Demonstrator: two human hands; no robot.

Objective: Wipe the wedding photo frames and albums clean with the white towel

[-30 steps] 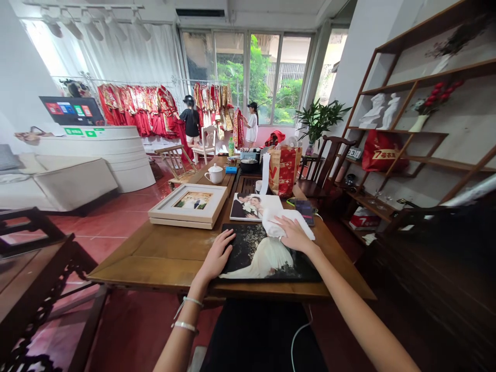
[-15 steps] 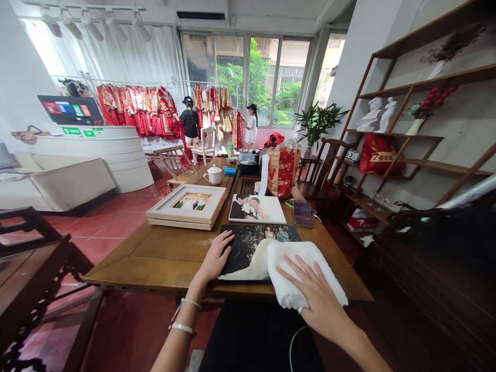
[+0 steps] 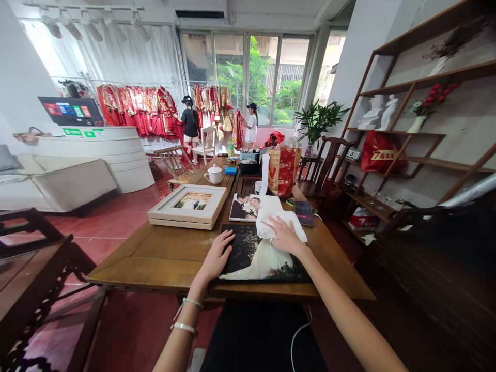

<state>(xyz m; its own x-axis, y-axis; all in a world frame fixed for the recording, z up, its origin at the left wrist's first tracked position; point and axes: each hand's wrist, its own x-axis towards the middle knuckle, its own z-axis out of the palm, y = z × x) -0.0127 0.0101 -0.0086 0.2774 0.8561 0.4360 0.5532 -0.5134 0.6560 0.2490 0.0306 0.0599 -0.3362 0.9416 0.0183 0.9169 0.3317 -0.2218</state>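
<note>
While wedding-photo panel [image 3: 260, 259] is steadied by flat L hand [image 3: 218, 256], white towel [image 3: 299, 225] is pressed by splayed R hand [image 3: 285, 235]; wiping prob. unfinished.

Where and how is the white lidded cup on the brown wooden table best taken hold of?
Probably by the curved white handle, from the left: its loop sticks out from the white lidded cup on that side, and the cup stands upright. The stacked, pale rectangular picture frames lie on its near side, so approaching above them seems safer.
</note>
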